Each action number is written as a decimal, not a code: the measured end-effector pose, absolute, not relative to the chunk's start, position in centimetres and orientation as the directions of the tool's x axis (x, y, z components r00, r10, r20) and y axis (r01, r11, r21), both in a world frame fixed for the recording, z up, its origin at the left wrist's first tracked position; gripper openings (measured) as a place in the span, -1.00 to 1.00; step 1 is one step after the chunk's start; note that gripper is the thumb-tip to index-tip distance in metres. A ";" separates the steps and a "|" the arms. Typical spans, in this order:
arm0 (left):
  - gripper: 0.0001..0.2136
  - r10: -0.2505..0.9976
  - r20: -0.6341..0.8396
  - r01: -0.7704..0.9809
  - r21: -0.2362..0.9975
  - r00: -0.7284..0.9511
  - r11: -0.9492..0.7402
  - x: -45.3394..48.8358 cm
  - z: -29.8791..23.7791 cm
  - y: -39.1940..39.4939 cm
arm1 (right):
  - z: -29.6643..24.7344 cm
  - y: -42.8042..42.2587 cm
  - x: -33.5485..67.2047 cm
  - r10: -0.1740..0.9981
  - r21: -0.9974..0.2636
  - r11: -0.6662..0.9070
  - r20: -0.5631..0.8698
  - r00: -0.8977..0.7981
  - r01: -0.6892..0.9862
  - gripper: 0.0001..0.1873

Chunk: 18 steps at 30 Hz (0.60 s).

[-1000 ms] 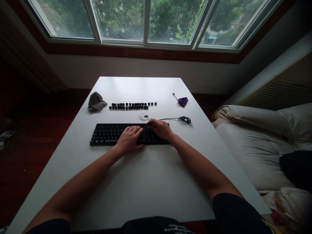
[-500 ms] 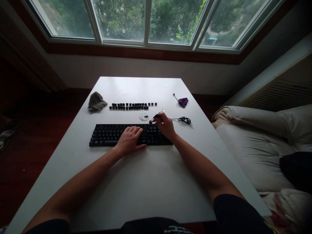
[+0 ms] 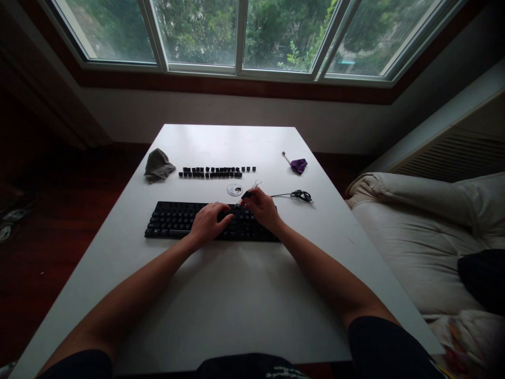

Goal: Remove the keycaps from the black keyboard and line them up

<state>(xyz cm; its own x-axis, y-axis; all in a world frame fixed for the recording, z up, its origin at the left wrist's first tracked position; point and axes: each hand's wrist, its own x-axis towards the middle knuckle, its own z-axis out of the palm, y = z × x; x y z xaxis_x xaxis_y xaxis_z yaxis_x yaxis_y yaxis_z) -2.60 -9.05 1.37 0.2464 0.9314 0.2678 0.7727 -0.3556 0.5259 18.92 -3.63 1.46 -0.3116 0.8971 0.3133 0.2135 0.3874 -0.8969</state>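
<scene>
A black keyboard [image 3: 169, 220] lies on the white table. My left hand [image 3: 206, 222] rests over its middle, thumb apart from the bent fingers, with nothing visible in it. Above the keyboard's right part, my right hand [image 3: 264, 209] is closed on a keycap puller [image 3: 247, 195] with a black handle and thin wires. Its lower wire end points down toward the keys near my left fingertips. Whether a key sits in the wires is too small to tell. Behind the keyboard, loose black keycaps [image 3: 215, 175] stand in two rows.
A round clear lid-like disc [image 3: 234, 189] lies behind the keyboard. Farther left is a crumpled grey cloth [image 3: 158, 166]. A purple cloth [image 3: 299, 166] with a small brush [image 3: 285, 157] lies at the right, and a coiled black cable [image 3: 302, 196] nearer. A sofa [image 3: 410, 226] stands beside the table.
My right hand has moved slightly left and down with the puller, closer to my left hand. The left fingers have bent, and the thumb has drawn nearer them. The view has shifted slightly.
</scene>
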 end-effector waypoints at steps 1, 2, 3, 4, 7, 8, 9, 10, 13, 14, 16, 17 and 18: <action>-0.75 0.933 0.279 0.751 0.559 0.228 -0.351 -2.6 1.3 -9.0 | 1.5 -3.8 18.8 0.897 -0.900 0.379 0.301 -0.323 0.215 -0.79; -0.75 0.934 0.289 0.728 0.591 0.211 -0.347 -2.5 1.3 -9.0 | 1.4 -3.9 18.6 0.896 -0.902 0.374 0.291 -0.335 0.215 -0.78; -0.76 0.934 0.298 0.704 0.621 0.195 -0.345 -2.5 1.2 -9.0 | 1.4 -4.1 18.5 0.894 -0.904 0.371 0.286 -0.345 0.213 -0.78; -0.76 0.935 0.305 0.681 0.646 0.183 -0.344 -2.4 1.2 -9.0 | 1.4 -4.2 18.3 0.892 -0.905 0.371 0.284 -0.353 0.209 -0.78; -0.78 0.933 0.315 0.619 0.702 0.175 -0.353 -2.4 1.0 -9.0 | 1.2 -4.5 18.0 0.885 -0.911 0.368 0.280 -0.372 0.189 -0.78; -0.79 0.932 0.316 0.603 0.713 0.179 -0.358 -2.3 1.0 -9.0 | 1.2 -4.6 18.0 0.884 -0.913 0.366 0.280 -0.375 0.181 -0.78; -0.80 0.931 0.317 0.591 0.721 0.182 -0.361 -2.3 1.0 -9.0 | 1.1 -4.6 17.9 0.883 -0.915 0.365 0.280 -0.377 0.173 -0.78; -0.80 0.930 0.317 0.582 0.727 0.184 -0.363 -2.3 1.0 -9.0 | 1.1 -4.7 17.9 0.882 -0.917 0.363 0.281 -0.378 0.167 -0.78; -0.82 0.933 0.311 0.564 0.744 0.183 -0.359 -2.2 0.9 -9.0 | 1.0 -4.7 17.8 0.881 -0.921 0.356 0.276 -0.384 0.154 -0.79; -0.82 0.933 0.309 0.554 0.752 0.183 -0.357 -2.2 0.9 -9.0 | 1.0 -4.7 17.8 0.881 -0.924 0.352 0.273 -0.386 0.151 -0.80; -0.83 0.932 0.306 0.527 0.769 0.192 -0.361 -2.2 0.9 -9.0 | 0.9 -4.7 17.7 0.884 -0.930 0.338 0.259 -0.389 0.147 -0.80; -0.83 0.930 0.308 0.511 0.777 0.200 -0.367 -2.2 0.9 -9.0 | 0.8 -4.6 17.7 0.885 -0.933 0.329 0.249 -0.394 0.147 -0.79; -0.84 0.928 0.310 0.496 0.784 0.208 -0.374 -2.2 0.9 -9.0 | 0.7 -4.6 17.6 0.885 -0.937 0.318 0.238 -0.401 0.146 -0.79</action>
